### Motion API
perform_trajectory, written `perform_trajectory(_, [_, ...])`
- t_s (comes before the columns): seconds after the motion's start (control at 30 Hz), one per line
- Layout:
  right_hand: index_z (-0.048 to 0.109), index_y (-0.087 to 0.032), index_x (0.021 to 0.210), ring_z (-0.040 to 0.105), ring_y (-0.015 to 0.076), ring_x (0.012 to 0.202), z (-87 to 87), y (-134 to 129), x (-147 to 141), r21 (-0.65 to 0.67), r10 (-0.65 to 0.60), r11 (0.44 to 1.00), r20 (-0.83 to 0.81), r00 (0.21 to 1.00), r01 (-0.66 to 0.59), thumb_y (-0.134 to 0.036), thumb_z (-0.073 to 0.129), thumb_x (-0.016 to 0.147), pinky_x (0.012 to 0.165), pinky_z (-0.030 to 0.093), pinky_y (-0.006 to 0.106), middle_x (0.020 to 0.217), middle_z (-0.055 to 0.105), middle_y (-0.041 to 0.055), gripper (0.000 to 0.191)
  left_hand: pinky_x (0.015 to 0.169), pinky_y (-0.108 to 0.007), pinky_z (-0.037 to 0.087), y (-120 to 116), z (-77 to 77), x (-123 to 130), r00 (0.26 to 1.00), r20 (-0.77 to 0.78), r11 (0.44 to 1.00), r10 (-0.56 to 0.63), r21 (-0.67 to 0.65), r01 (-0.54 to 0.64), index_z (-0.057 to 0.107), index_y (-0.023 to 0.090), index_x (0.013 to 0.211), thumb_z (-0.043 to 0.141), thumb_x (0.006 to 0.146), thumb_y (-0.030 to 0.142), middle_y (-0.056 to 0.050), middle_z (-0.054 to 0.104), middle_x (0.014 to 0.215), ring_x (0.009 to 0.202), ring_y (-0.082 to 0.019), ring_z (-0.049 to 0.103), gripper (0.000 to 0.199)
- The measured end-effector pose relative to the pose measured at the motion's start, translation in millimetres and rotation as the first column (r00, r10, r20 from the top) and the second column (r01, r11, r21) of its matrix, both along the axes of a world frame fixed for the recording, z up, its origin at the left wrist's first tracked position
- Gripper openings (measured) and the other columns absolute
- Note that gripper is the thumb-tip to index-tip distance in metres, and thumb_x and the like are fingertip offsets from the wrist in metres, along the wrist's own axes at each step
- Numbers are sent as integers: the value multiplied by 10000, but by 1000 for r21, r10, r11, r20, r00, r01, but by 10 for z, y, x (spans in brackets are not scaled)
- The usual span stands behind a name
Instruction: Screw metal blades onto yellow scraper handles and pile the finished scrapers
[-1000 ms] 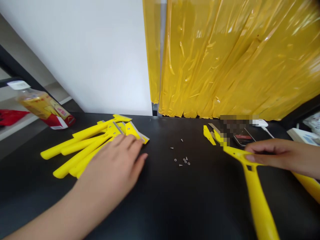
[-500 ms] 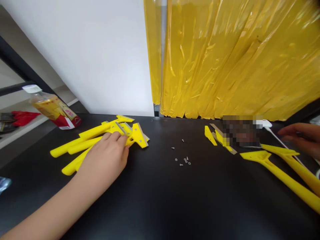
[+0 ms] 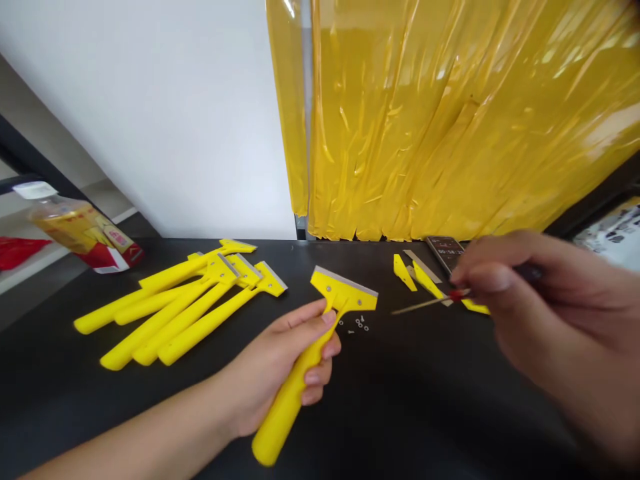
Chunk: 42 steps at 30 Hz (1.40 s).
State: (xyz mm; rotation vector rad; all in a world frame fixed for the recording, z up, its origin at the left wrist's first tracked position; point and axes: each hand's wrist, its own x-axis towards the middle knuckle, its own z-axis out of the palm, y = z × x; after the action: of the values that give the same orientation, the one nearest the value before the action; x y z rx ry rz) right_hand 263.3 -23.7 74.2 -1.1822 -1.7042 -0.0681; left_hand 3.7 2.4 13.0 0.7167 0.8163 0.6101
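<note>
A yellow scraper (image 3: 285, 407) is in my left hand (image 3: 300, 347), its wide head with a metal blade and two screws tilted up toward the table's middle. My right hand (image 3: 530, 313) pinches a thin screwdriver (image 3: 423, 306) with a red collar, its tip pointing left, a short way right of the scraper head. Several yellow scrapers (image 3: 175, 307) lie in a pile at the left. Small screws and washers (image 3: 361, 324) lie just behind the held scraper. Loose yellow plates (image 3: 404, 272) and blades (image 3: 423, 265) rest to the right.
A bottle (image 3: 87, 230) with a white cap stands tilted in view at the left. At the back right lies a phone (image 3: 443, 248), partly behind my right hand. Yellow plastic sheeting (image 3: 400, 120) and a white panel (image 3: 200, 120) border the black table (image 3: 380, 413).
My left hand has moved from the pile to the middle with one scraper. My right hand has come in from the right edge and now holds the screwdriver. The view has shifted slightly.
</note>
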Motion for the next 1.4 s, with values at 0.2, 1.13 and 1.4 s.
perform_trajectory(0.2, [642,-216,944,644,113,621,-240,119,-103,-56,334,942,181,925,-330,-273,625,1055,636,548,252,741,681,-7,126,385,-162,358,-10,-157,2,999,40,991,7,-131,-2,543,259,1099,649,1041,415,58,529,772,479,-57,358,197])
perform_trajectory(1.13, [639,-287,1078,716,193,759,-328,17,55,-269,377,908,184,908,-322,-368,677,1030,609,592,296,941,739,38,102,376,-162,326,44,-110,-21,1000,2,962,11,-273,-10,578,233,955,799,923,464,47,563,745,462,-53,380,321])
perform_trajectory(1.4, [646,-297,1108,723,193,776,-306,38,54,-292,388,899,192,902,-325,-355,670,1032,628,586,300,942,744,22,99,388,-157,341,31,-140,-33,1000,25,967,-17,-252,23,564,236,966,743,974,464,49,556,759,468,-52,402,290])
